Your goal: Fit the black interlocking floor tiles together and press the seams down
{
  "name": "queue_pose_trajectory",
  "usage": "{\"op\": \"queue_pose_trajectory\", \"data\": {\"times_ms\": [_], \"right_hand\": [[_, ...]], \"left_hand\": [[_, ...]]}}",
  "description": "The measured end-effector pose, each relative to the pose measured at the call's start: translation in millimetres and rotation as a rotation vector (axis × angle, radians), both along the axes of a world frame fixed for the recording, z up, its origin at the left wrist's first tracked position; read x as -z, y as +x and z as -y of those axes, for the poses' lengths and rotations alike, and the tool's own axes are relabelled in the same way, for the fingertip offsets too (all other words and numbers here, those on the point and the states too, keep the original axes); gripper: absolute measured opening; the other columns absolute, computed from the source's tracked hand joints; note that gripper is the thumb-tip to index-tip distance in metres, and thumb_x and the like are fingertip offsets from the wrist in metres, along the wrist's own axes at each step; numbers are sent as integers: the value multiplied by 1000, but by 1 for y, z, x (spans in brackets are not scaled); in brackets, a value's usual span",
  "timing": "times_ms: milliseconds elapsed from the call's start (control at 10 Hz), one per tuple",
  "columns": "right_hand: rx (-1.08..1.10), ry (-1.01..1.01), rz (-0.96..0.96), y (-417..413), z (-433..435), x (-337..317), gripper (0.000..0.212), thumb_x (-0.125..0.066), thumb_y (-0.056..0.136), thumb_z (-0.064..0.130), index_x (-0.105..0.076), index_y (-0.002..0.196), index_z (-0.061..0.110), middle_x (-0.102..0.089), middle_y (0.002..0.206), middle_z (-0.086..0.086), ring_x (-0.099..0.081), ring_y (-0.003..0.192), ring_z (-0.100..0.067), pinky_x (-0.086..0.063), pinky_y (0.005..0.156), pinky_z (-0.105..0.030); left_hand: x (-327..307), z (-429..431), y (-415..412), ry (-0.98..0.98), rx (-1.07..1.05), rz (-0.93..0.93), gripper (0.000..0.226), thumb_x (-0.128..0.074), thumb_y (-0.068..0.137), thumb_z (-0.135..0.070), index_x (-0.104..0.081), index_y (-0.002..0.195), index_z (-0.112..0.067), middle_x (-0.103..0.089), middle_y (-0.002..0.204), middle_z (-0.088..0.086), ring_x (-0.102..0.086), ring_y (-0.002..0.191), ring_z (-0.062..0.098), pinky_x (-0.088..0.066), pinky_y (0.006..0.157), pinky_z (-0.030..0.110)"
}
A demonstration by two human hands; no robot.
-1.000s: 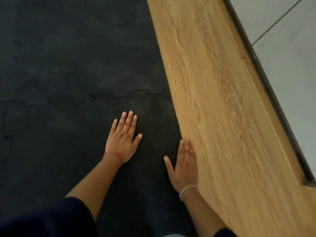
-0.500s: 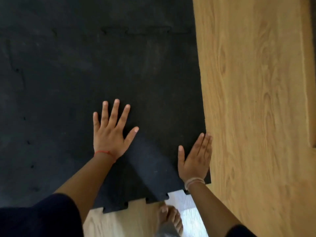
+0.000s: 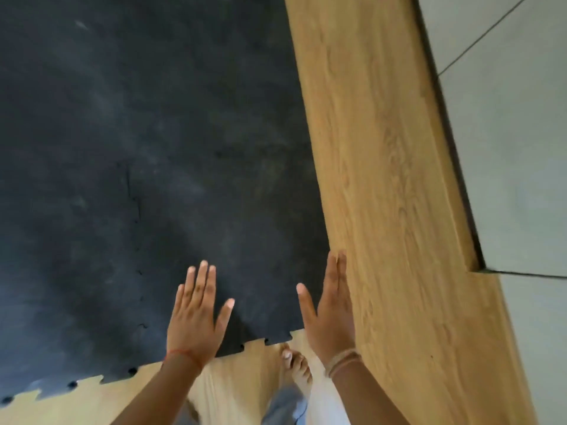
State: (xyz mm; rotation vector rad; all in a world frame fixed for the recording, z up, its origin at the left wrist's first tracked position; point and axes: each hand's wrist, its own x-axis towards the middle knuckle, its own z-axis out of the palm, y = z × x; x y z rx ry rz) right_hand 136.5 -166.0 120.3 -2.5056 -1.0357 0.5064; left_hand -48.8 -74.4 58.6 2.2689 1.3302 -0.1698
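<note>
Left hand: flat, fingers spread, grasping nothing; now at the near toothed edge, earlier mid-tile.
Right hand: flat, released, along the tile's 3 o'clock border against the wood floor.
Black tile: at 12 o'clock of both hands.
Seam: at 10 o'clock, appeared closed.
Judgement: pressing nearly complete here.

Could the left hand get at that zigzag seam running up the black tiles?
Probably yes: the left hand lies flat on the black tiles, with the seam just to its left and nothing lying between them.

two hands, two black tiles, one foot
</note>
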Motion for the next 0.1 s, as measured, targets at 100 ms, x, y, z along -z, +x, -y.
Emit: {"op": "queue_pose_trajectory", "data": {"times_ms": [100], "right_hand": [[17,404,-79,23,-25,-163,52,-37,93,51,-52,129,16,-47,138,1,-39,126,-2,-27,101,-12]], "left_hand": [[-105,-19,3,92,-38,146,71,-12,91,-57,-10,143,-9,-8,154,1,3,140,14,5,111,24]]}}
